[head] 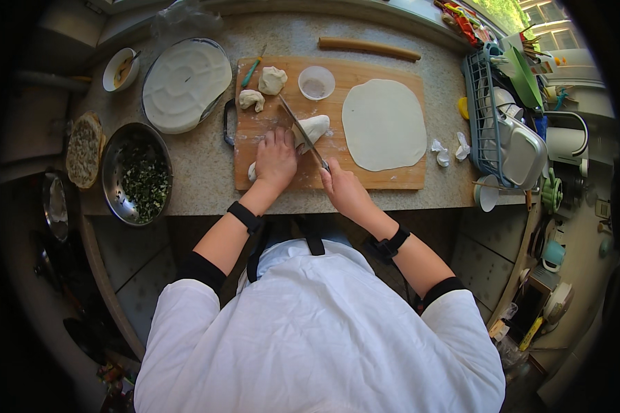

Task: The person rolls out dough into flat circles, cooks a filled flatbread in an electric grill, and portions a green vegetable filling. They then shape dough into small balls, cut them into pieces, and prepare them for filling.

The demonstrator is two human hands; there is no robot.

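On the wooden cutting board (336,180), my left hand (277,159) lies over a roll of dough (316,126) and holds it down; one end shows below my wrist. My right hand (347,188) grips a kitchen knife (304,130) by its handle. The blade stands on edge across the dough, just right of my left fingers, and how deep it has cut cannot be seen. Two dough lumps, one larger (273,80) and one smaller (251,100), sit at the upper left. A flat rolled dough sheet (385,125) covers the board's right side.
Behind the dough stand a small plastic bowl (316,82) and a teal-handled tool (252,71). A rolling pin (369,47) lies beyond the board. Leftward are a steel bowl of chopped greens (144,191), a round white-covered tray (186,85) and flatbreads (84,149); rightward, a dish rack (483,118).
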